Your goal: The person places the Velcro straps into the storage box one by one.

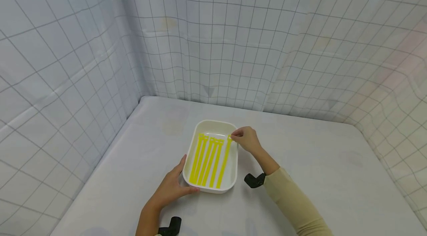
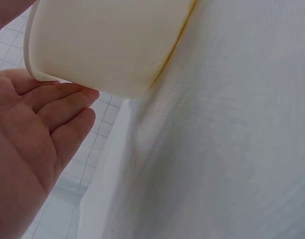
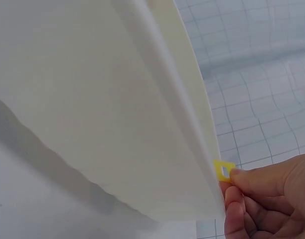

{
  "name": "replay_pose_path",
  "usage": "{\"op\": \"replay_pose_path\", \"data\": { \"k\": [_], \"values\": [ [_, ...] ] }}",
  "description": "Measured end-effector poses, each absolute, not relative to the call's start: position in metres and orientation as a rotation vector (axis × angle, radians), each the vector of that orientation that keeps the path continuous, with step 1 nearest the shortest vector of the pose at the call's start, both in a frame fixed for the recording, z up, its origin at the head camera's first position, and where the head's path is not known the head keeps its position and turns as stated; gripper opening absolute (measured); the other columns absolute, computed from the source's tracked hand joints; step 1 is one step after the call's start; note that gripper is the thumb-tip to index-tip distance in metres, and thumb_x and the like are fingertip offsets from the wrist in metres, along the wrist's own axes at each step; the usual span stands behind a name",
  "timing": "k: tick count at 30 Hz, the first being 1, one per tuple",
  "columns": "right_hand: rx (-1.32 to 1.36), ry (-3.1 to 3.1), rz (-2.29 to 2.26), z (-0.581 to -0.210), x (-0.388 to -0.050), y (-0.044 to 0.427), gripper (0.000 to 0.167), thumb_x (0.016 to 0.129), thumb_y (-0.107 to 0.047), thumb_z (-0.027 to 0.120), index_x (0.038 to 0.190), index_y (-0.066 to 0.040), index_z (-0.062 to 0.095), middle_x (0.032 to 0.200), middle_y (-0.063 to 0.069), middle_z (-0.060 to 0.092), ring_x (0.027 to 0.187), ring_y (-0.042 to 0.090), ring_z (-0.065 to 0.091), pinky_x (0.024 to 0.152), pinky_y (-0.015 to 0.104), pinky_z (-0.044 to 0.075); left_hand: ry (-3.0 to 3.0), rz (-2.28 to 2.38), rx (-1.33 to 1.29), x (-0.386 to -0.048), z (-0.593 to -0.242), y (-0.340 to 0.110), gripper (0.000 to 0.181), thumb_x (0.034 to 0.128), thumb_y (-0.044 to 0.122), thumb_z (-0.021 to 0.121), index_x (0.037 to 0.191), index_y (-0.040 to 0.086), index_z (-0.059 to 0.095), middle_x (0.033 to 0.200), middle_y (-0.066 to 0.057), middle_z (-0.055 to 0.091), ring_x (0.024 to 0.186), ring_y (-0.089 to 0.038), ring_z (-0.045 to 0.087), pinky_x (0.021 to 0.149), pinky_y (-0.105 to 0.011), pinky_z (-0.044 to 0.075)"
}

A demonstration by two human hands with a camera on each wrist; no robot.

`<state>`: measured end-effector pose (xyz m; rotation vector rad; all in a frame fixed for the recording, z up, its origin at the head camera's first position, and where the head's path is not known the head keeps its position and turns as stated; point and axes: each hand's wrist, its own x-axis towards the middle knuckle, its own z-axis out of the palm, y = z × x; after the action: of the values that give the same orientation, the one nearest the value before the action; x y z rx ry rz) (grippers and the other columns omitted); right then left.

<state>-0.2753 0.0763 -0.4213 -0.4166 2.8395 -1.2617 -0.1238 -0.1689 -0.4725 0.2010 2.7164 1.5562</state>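
Note:
A white rectangular tray (image 1: 215, 127) lies on the table in the head view, with several yellow flat strips (image 1: 202, 160) side by side in it. Each strip has a wider head at its far end. My right hand (image 1: 247, 140) pinches the slotted head of the rightmost strip (image 1: 224, 163) at the tray's far right rim; in the right wrist view that yellow head (image 3: 220, 168) shows between thumb and fingertips. At the near left corner, my left hand (image 1: 169, 190) holds the tray, thumb at the near rim and fingers along the left side, against the outer wall (image 2: 107, 45).
The tray stands on a white-covered table (image 1: 317, 169). White grid-patterned curtains (image 1: 213, 43) enclose its back and sides. A black wrist device (image 1: 255, 180) is on the right wrist, another black device (image 1: 171, 226) on the left.

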Motion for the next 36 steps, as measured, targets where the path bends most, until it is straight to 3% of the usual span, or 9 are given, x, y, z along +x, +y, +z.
{"op": "replay_pose_path", "data": {
  "k": [20, 28, 33, 36],
  "values": [
    [-0.378, 2.857, -1.293, -0.420, -0.275, 0.080, 0.011, 0.081, -0.009, 0.069, 0.085, 0.001, 0.071, 0.075, 0.006, 0.068, 0.069, 0.017, 0.062, 0.059, 0.027, 0.051, 2.707, 1.584, 0.249, -0.124, -0.469, -0.170, 0.115, 0.0591, 0.042, 0.084, 0.146, 0.006, 0.019, 0.147, -0.012, 0.027, 0.133, -0.030, 0.024, 0.104, -0.052, 0.024],
    [-0.466, 2.765, -1.549, -0.438, -0.261, 0.093, 0.015, 0.084, -0.011, 0.066, 0.094, 0.000, 0.070, 0.087, 0.006, 0.068, 0.077, 0.019, 0.062, 0.068, 0.030, 0.053, 2.712, 1.583, 0.236, -0.124, -0.469, -0.169, 0.116, 0.0584, 0.043, 0.084, 0.147, 0.008, 0.019, 0.147, -0.011, 0.026, 0.133, -0.030, 0.024, 0.104, -0.052, 0.024],
    [-0.513, 2.783, -1.684, -0.454, -0.241, 0.115, 0.023, 0.087, -0.016, 0.064, 0.102, 0.001, 0.067, 0.094, 0.007, 0.067, 0.085, 0.020, 0.062, 0.074, 0.032, 0.053, 2.701, 1.569, 0.221, -0.125, -0.469, -0.169, 0.120, 0.0589, 0.047, 0.083, 0.147, 0.005, 0.013, 0.150, -0.011, 0.017, 0.136, -0.026, 0.016, 0.106, -0.050, 0.019],
    [-0.491, 2.846, -1.641, -0.457, -0.231, 0.136, 0.029, 0.090, -0.020, 0.061, 0.109, 0.002, 0.064, 0.099, 0.010, 0.067, 0.091, 0.023, 0.062, 0.077, 0.035, 0.052, 2.705, 1.496, 0.192, -0.124, -0.465, -0.176, 0.118, 0.0664, 0.046, 0.078, 0.147, 0.002, 0.004, 0.152, -0.015, 0.006, 0.137, -0.028, 0.008, 0.107, -0.050, 0.014]
  ]
}}
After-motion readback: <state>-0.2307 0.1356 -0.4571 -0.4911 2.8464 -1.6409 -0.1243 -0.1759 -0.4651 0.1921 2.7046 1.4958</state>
